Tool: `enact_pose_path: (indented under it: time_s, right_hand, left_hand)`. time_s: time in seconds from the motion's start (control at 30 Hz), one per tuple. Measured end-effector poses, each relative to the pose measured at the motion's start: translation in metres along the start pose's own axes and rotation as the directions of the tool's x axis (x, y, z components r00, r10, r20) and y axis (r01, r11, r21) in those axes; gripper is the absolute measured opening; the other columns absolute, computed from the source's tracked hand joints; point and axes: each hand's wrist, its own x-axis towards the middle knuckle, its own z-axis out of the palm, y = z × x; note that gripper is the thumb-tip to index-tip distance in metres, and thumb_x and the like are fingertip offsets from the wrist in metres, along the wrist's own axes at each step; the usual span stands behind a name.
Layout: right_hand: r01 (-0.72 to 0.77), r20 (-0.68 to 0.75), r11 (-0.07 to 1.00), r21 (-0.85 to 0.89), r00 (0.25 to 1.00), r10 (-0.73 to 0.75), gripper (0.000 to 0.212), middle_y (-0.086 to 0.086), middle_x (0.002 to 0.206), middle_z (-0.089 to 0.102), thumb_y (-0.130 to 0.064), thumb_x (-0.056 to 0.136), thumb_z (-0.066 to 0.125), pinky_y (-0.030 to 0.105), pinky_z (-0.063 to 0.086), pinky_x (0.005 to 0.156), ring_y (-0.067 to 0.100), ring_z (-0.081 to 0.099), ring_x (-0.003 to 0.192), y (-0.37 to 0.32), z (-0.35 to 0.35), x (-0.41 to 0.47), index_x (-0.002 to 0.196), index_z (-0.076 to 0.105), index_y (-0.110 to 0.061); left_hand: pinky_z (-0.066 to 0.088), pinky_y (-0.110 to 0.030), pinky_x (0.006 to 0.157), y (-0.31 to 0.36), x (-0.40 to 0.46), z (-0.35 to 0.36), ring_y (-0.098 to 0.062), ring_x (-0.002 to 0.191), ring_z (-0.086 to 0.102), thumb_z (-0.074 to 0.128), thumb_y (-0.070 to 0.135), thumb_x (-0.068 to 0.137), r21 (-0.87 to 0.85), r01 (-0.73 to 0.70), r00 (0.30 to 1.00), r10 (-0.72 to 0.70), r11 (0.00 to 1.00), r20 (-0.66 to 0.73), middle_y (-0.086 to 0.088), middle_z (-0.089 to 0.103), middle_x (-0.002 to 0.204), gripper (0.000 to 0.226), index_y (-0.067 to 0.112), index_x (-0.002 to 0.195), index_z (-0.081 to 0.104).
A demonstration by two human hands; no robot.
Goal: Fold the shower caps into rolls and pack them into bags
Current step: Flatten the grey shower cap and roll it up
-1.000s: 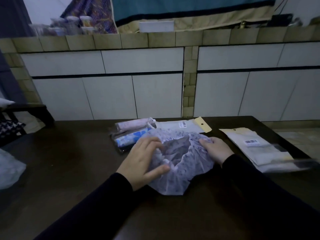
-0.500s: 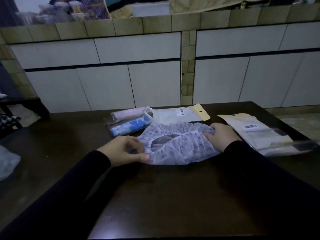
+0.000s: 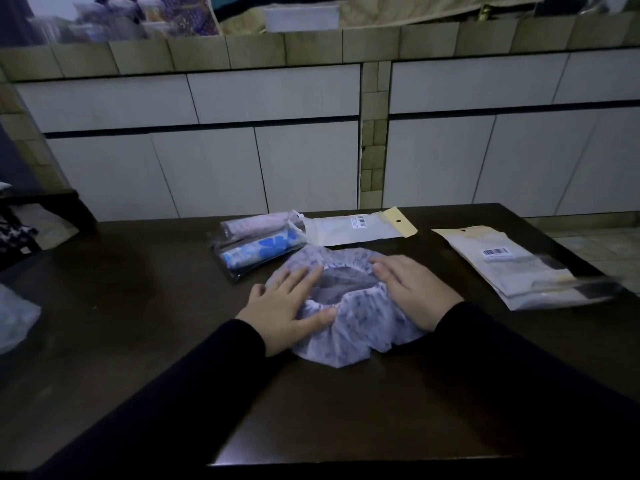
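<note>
A pale lilac, speckled plastic shower cap (image 3: 346, 327) with a gathered elastic rim is spread at the middle of the dark wooden bench (image 3: 138, 323), its opening turned upward. It is pressed flat from both sides: the left hand (image 3: 284, 306) is laid open on its left edge with the thumb on the elastic rim, and the right hand (image 3: 412, 289) is laid open, palm down, on its right edge. Nothing is gripped by either hand.

Just beyond the cap, touching or nearly touching its far edge, two finished rolls in clear bags (image 3: 258, 242) are seen, one pinkish, one white with blue flowers. Beside them lies an empty flat white bag with a yellow hang tab (image 3: 360, 227), and further right, well apart, a stack of similar empty bags (image 3: 512, 268).

Trouble is most likely to come from the elastic: the gathered rim may spring back once the palms are lifted, so that trapped air and uneven folds would yield a roll too fat for the narrow bag. The thin plastic could also slide on the smooth bench.

Barcode stickers are visible on the empty bags, but no brand or text can be read.
</note>
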Motion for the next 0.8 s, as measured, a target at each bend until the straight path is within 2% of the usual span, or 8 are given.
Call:
enact_pose_path:
  time_s: [0.03, 0.1, 0.3, 0.37, 0.47, 0.53, 0.67, 0.8]
  right_hand:
    - [-0.026, 0.036, 1.0, 0.017, 0.999, 0.026, 0.046, -0.004, 0.145, 0.04, -0.042, 0.102, 0.028, 0.02, 0.023, 0.103, 0.008, 0.036, 0.131, 0.005, 0.003, 0.0, 0.142, 0.039, -0.024]
    - [-0.029, 0.111, 0.995, -0.092, 0.993, 0.039, 0.049, -0.006, 0.153, 0.03, -0.045, 0.101, 0.026, 0.026, 0.019, 0.112, 0.007, 0.026, 0.139, 0.017, 0.005, 0.0, 0.146, 0.032, -0.025]
    - [0.019, 0.194, 0.969, -0.248, 0.981, 0.03, 0.057, -0.01, 0.157, 0.019, -0.056, 0.097, 0.028, 0.033, 0.023, 0.114, 0.011, 0.02, 0.142, 0.031, -0.005, -0.001, 0.149, 0.021, -0.034]
    - [0.035, 0.169, 0.969, -0.243, 0.986, 0.007, 0.055, -0.01, 0.156, 0.021, -0.055, 0.096, 0.034, 0.035, 0.03, 0.112, 0.014, 0.026, 0.14, 0.026, -0.007, -0.003, 0.147, 0.025, -0.036]
    - [0.048, 0.035, 0.98, -0.193, 0.999, -0.042, 0.046, -0.009, 0.15, 0.032, -0.047, 0.097, 0.04, 0.034, 0.035, 0.107, 0.013, 0.035, 0.133, 0.014, -0.013, -0.006, 0.141, 0.039, -0.033]
    - [0.045, -0.017, 0.981, -0.189, 0.999, -0.049, 0.043, -0.008, 0.146, 0.037, -0.046, 0.099, 0.037, 0.034, 0.035, 0.107, 0.012, 0.038, 0.13, 0.006, -0.011, -0.007, 0.139, 0.043, -0.032]
    - [0.002, 0.101, 0.956, -0.292, 0.994, 0.029, 0.058, -0.003, 0.156, 0.021, -0.06, 0.095, 0.026, 0.042, 0.021, 0.115, 0.016, 0.021, 0.142, 0.006, 0.011, -0.01, 0.147, 0.023, -0.036]
    - [-0.009, 0.185, 0.934, -0.358, 0.979, 0.081, 0.069, -0.004, 0.16, 0.006, -0.069, 0.089, 0.021, 0.042, 0.009, 0.117, 0.017, 0.006, 0.146, 0.022, 0.013, -0.009, 0.149, 0.005, -0.04]
  left_hand:
    - [0.002, -0.05, 0.114, -0.006, 0.001, -0.001, -0.008, 0.144, -0.009, -0.002, 0.1, 0.044, 0.039, -0.01, 0.998, 0.008, 0.999, 0.058, 0.015, -0.009, 0.157, 0.111, 0.051, 0.143, -0.009]
    - [-0.001, -0.051, 0.113, -0.017, 0.001, -0.004, -0.006, 0.143, -0.01, 0.003, 0.102, 0.041, 0.089, -0.043, 0.99, 0.031, 0.995, 0.138, 0.019, -0.012, 0.156, 0.116, 0.05, 0.144, -0.009]
    - [-0.003, -0.046, 0.116, -0.042, -0.002, -0.02, 0.0, 0.139, -0.001, 0.04, 0.096, 0.047, -0.014, -0.048, 0.984, 0.049, 0.999, 0.169, 0.03, -0.005, 0.151, 0.116, 0.051, 0.145, -0.002]
    - [-0.001, -0.043, 0.116, -0.038, -0.008, -0.022, -0.001, 0.14, 0.003, 0.041, 0.095, 0.049, -0.031, -0.08, 0.992, 0.083, 0.996, 0.094, 0.032, -0.004, 0.148, 0.112, 0.05, 0.145, 0.007]
    - [0.003, -0.04, 0.115, -0.012, -0.016, -0.024, 0.002, 0.14, 0.006, 0.026, 0.097, 0.054, -0.093, -0.137, 0.979, 0.12, 0.986, -0.163, 0.031, 0.006, 0.15, 0.101, 0.049, 0.143, 0.019]
    - [0.006, -0.043, 0.115, 0.01, -0.017, -0.021, -0.001, 0.141, 0.007, 0.023, 0.096, 0.057, -0.096, -0.168, 0.963, 0.143, 0.981, -0.227, 0.025, 0.007, 0.153, 0.096, 0.052, 0.142, 0.013]
    - [0.002, -0.051, 0.116, 0.019, -0.009, -0.001, -0.013, 0.144, -0.012, 0.029, 0.097, 0.05, 0.1, -0.138, 0.99, 0.139, 0.985, -0.005, 0.012, -0.018, 0.156, 0.107, 0.057, 0.136, -0.02]
    - [-0.006, -0.047, 0.116, -0.013, -0.005, -0.005, -0.009, 0.143, -0.018, 0.03, 0.102, 0.038, 0.089, -0.141, 0.984, 0.129, 0.986, 0.123, 0.013, -0.021, 0.155, 0.121, 0.055, 0.134, -0.026]
